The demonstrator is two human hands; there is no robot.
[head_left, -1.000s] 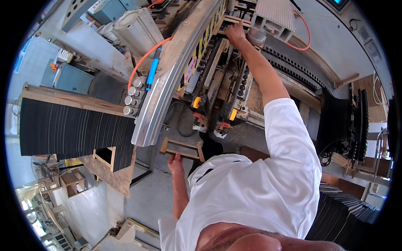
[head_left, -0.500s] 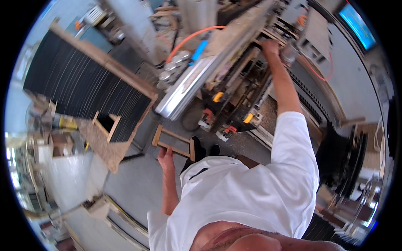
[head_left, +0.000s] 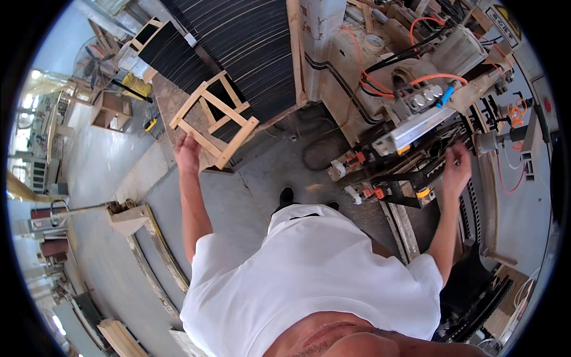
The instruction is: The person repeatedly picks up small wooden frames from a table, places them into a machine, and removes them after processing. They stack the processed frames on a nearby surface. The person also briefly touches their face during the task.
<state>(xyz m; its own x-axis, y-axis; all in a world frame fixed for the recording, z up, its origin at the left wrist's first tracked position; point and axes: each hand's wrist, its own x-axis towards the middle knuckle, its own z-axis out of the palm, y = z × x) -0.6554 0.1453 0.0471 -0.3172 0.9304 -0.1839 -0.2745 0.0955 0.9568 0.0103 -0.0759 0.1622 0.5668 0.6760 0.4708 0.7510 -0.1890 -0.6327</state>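
My left hand (head_left: pixel 188 152) grips a light wooden frame (head_left: pixel 239 143) by its near bar. It is tilted over the edge of a board beside a stack of dark slats. Behind it shows part of a second wooden frame (head_left: pixel 217 124), and I cannot tell whether the two touch. On the right, my right hand (head_left: pixel 457 166) hovers next to a machine with clamps (head_left: pixel 372 193), its fingers curled and nothing visible in them. A dark rectangular frame (head_left: pixel 395 179) lies on the machine by the orange-red clamp handles.
A stack of dark slats (head_left: pixel 250 47) fills the far middle. One more small wooden frame (head_left: pixel 146 34) stands at the far left. A metal beam (head_left: pixel 410 131) juts over the machine, with orange hoses (head_left: pixel 437 77) behind. A floor fan (head_left: pixel 95 66) and wooden box (head_left: pixel 112 111) stand left.
My left hand has carried the wooden frame from near my feet leftward and away, to the slat stack. My right hand has drawn back from deep in the machine. The view has turned left.
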